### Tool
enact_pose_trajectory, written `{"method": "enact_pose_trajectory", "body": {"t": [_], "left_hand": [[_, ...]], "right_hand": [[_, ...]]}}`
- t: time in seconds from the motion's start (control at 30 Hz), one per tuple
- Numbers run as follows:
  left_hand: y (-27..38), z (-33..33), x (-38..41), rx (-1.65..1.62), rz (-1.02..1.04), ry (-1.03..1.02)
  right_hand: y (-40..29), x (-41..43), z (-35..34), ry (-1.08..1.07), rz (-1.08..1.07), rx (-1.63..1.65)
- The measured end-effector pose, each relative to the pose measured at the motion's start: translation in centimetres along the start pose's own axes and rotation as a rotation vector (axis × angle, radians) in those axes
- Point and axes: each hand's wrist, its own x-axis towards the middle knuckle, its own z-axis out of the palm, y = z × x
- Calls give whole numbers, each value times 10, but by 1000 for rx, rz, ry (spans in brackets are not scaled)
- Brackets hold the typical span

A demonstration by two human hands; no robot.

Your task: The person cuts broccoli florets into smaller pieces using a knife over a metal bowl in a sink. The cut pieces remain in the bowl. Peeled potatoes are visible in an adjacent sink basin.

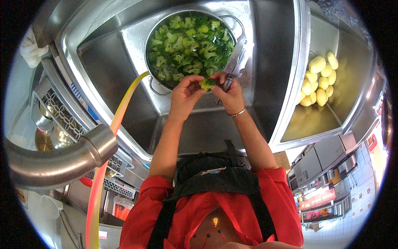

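A round metal pot [148, 36] full of water and floating broccoli florets [186, 46] stands in a stainless steel sink. Over its near rim my left hand [186, 96] pinches a small broccoli floret [206, 83] between thumb and fingers. The thumb and fingertips of my right hand [230, 96] are at the other side of the same floret. A knife [235, 57] is also held in my right hand, its dark handle under the fingers and its broad blade pointing up and away beside the pot's right rim.
Peeled potatoes [321, 82] lie in the right-hand sink basin. From the left, a yellow and pink hose [119, 107] runs to the pot's rim. A thick curved metal pipe [65, 160] juts in at the left, above racks holding metal vessels. A raised divider [290, 81] separates the basins.
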Motion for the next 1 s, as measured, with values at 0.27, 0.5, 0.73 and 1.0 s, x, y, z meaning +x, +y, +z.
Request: {"method": "enact_pose_trajectory", "body": {"t": [0.27, 0.5, 0.73, 1.0], "left_hand": [[18, -1, 5, 225, -152, -23], [1, 5, 1, -17, -236, 72], [-2, -7, 1, -391, -389, 47], [1, -5, 2, -539, -358, 50]], "right_hand": [[8, 0, 2, 56, -5, -120], [15, 1, 2, 130, -30, -108], [7, 2, 1, 194, 33, 75], [5, -32, -20, 34, -109, -914]]}}
